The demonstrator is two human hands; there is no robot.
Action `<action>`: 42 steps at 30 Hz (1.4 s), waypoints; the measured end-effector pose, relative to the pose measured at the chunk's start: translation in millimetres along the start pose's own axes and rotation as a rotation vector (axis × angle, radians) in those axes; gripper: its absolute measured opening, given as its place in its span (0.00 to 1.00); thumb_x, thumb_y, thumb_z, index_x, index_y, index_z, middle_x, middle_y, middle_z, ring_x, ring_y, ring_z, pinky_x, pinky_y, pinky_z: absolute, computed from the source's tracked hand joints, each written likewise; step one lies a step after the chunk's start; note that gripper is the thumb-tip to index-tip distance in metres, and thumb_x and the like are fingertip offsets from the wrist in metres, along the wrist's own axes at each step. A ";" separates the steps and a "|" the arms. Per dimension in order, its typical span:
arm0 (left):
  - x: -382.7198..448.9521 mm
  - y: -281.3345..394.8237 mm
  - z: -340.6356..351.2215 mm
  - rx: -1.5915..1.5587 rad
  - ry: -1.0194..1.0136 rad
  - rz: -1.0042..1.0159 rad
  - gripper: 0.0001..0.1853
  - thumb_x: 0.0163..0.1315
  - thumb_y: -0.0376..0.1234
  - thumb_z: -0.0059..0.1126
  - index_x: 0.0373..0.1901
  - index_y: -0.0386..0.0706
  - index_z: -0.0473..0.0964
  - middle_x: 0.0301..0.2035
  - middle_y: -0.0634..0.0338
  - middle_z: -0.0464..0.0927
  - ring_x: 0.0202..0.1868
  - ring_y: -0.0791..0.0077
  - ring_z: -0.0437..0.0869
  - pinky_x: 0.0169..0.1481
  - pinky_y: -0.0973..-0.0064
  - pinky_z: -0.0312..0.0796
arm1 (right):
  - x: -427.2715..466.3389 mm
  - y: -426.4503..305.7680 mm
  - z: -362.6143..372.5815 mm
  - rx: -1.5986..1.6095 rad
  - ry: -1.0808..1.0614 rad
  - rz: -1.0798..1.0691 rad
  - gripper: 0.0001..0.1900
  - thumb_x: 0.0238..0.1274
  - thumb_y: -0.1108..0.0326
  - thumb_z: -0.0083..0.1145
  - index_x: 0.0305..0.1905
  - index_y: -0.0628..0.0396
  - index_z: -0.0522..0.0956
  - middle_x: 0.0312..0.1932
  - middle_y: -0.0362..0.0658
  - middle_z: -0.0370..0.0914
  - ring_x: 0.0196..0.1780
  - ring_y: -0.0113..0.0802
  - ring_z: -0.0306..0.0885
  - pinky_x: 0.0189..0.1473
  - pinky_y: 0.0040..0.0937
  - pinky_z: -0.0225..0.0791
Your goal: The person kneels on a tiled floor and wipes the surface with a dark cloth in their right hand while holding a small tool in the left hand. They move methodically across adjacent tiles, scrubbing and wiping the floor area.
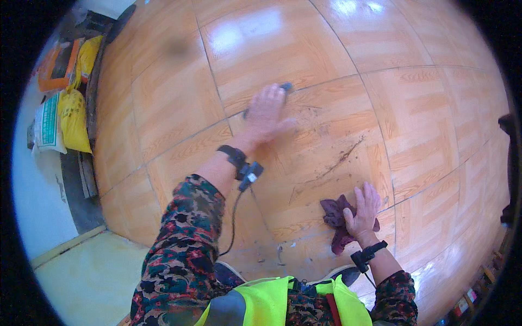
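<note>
My left hand (267,110) lies palm down near the middle of the tiled floor (175,102), its fingers over a small dark object (286,87) that shows only in part, at the fingertips; whether the hand grips it is unclear. Lower right, my right hand (363,210) rests flat on a crumpled maroon cloth (335,210), fingers pointing away from me. Between the two hands, a line of dark dirt (344,157) and loose crumbs streak the wood-patterned tiles. Each wrist wears a black strap with a small device and a cable.
Along the left wall stand a yellow sack (74,118), a white and green sack (49,122) and an orange frame (53,83). A pale threshold slab (89,277) lies lower left. Small bits of debris (280,254) lie before my shoes. Dark objects edge the far right.
</note>
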State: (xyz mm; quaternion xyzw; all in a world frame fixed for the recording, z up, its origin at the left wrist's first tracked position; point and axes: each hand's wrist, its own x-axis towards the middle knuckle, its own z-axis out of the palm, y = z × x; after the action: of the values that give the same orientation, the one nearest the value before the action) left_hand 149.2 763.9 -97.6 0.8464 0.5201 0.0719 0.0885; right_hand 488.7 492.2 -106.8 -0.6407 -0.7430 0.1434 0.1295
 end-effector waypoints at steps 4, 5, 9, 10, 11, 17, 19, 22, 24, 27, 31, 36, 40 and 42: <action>28.7 -51.5 -9.2 0.052 0.162 -0.279 0.37 0.62 0.52 0.61 0.62 0.33 0.66 0.59 0.44 0.71 0.63 0.46 0.70 0.68 0.48 0.62 | -0.3 -0.8 -2.2 0.047 0.004 0.014 0.38 0.54 0.49 0.63 0.70 0.52 0.67 0.78 0.58 0.56 0.79 0.62 0.50 0.77 0.64 0.41; 39.7 -52.4 -5.0 0.131 0.249 -0.401 0.37 0.62 0.52 0.61 0.61 0.33 0.67 0.57 0.44 0.72 0.62 0.46 0.71 0.67 0.48 0.63 | -0.4 -1.2 -2.7 0.043 0.007 0.014 0.38 0.54 0.49 0.63 0.70 0.53 0.67 0.77 0.58 0.56 0.79 0.62 0.50 0.77 0.64 0.41; 50.9 -11.0 11.4 0.050 0.164 -0.079 0.40 0.64 0.55 0.58 0.64 0.32 0.65 0.62 0.41 0.69 0.65 0.45 0.69 0.69 0.49 0.62 | -0.4 -2.8 -4.2 0.046 -0.006 0.001 0.39 0.54 0.49 0.63 0.70 0.54 0.67 0.77 0.59 0.56 0.78 0.63 0.52 0.77 0.64 0.42; 45.2 1.0 10.0 0.068 0.235 0.007 0.41 0.64 0.56 0.57 0.66 0.32 0.65 0.64 0.41 0.67 0.66 0.45 0.68 0.70 0.49 0.61 | -0.3 -3.4 -4.3 0.038 -0.032 0.012 0.39 0.53 0.49 0.63 0.70 0.54 0.67 0.77 0.60 0.56 0.78 0.63 0.52 0.77 0.64 0.42; 36.8 7.8 4.2 0.081 0.223 0.114 0.42 0.65 0.57 0.56 0.67 0.31 0.64 0.66 0.40 0.66 0.67 0.44 0.67 0.71 0.49 0.60 | 0.2 -3.8 -4.7 0.030 -0.038 0.012 0.39 0.53 0.49 0.64 0.70 0.54 0.67 0.77 0.60 0.56 0.78 0.63 0.52 0.77 0.64 0.43; 45.0 -9.3 -27.0 -0.010 -0.025 -0.349 0.46 0.66 0.60 0.53 0.71 0.31 0.60 0.71 0.39 0.60 0.75 0.44 0.58 0.76 0.45 0.52 | 4.1 -4.8 -7.5 0.102 0.012 0.003 0.39 0.52 0.49 0.64 0.69 0.53 0.68 0.75 0.61 0.57 0.77 0.64 0.53 0.76 0.64 0.43; 61.1 -9.6 -10.6 0.025 -0.004 -0.217 0.47 0.65 0.61 0.54 0.71 0.31 0.59 0.71 0.39 0.61 0.74 0.44 0.59 0.76 0.46 0.52 | 4.1 -4.0 -6.5 0.078 0.007 0.006 0.38 0.56 0.47 0.61 0.69 0.54 0.67 0.75 0.61 0.58 0.76 0.64 0.54 0.76 0.63 0.43; 57.7 -2.1 16.2 0.082 0.050 -0.043 0.48 0.65 0.61 0.54 0.72 0.32 0.58 0.70 0.39 0.61 0.74 0.43 0.59 0.76 0.46 0.52 | 3.0 -4.0 -5.7 0.030 -0.019 0.006 0.38 0.65 0.40 0.53 0.71 0.56 0.66 0.75 0.61 0.58 0.76 0.65 0.54 0.75 0.63 0.45; 47.6 -4.7 18.0 0.143 -0.053 0.022 0.47 0.66 0.60 0.55 0.72 0.32 0.58 0.68 0.39 0.64 0.72 0.43 0.63 0.75 0.48 0.55 | 2.8 -4.7 -5.7 0.011 -0.012 0.031 0.38 0.66 0.40 0.53 0.71 0.56 0.66 0.75 0.61 0.57 0.76 0.65 0.54 0.75 0.63 0.45; 47.1 -11.9 -1.2 -0.044 -0.019 -0.244 0.45 0.66 0.58 0.56 0.71 0.33 0.59 0.66 0.40 0.67 0.69 0.46 0.68 0.73 0.52 0.61 | 4.6 -6.2 -6.2 0.095 0.006 0.055 0.39 0.49 0.51 0.68 0.68 0.51 0.69 0.76 0.59 0.57 0.78 0.61 0.51 0.78 0.63 0.41; 88.3 28.8 -3.8 -0.043 -0.133 -0.131 0.42 0.64 0.57 0.58 0.67 0.34 0.64 0.64 0.40 0.69 0.65 0.47 0.71 0.68 0.55 0.66 | 5.2 -6.4 -6.9 0.080 -0.006 0.062 0.39 0.53 0.49 0.66 0.69 0.52 0.69 0.76 0.58 0.57 0.78 0.60 0.52 0.77 0.62 0.43; 66.3 117.7 65.0 -0.062 0.147 0.287 0.43 0.62 0.56 0.60 0.68 0.34 0.63 0.68 0.39 0.65 0.70 0.46 0.65 0.72 0.51 0.60 | 3.3 -2.2 -3.7 0.056 -0.018 0.076 0.41 0.50 0.49 0.70 0.70 0.49 0.68 0.77 0.54 0.57 0.79 0.57 0.51 0.78 0.61 0.42; 19.3 50.4 54.4 -0.069 0.021 0.126 0.45 0.63 0.58 0.59 0.70 0.33 0.61 0.70 0.39 0.60 0.73 0.43 0.60 0.75 0.48 0.55 | 1.0 0.4 -0.7 0.044 -0.004 0.061 0.40 0.55 0.46 0.66 0.71 0.51 0.68 0.77 0.55 0.57 0.79 0.58 0.51 0.77 0.62 0.42; 18.6 22.8 41.5 -0.025 0.028 0.025 0.47 0.64 0.59 0.57 0.71 0.32 0.59 0.71 0.38 0.59 0.73 0.42 0.58 0.76 0.47 0.53 | 0.1 0.8 0.2 0.050 0.052 0.037 0.39 0.58 0.43 0.63 0.71 0.51 0.68 0.77 0.55 0.57 0.79 0.58 0.52 0.77 0.62 0.42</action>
State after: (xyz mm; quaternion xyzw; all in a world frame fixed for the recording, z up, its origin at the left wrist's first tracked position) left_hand 186.2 767.2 -132.3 0.8506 0.5099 0.0910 0.0909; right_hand 489.3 492.4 -107.3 -0.6545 -0.7237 0.1475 0.1618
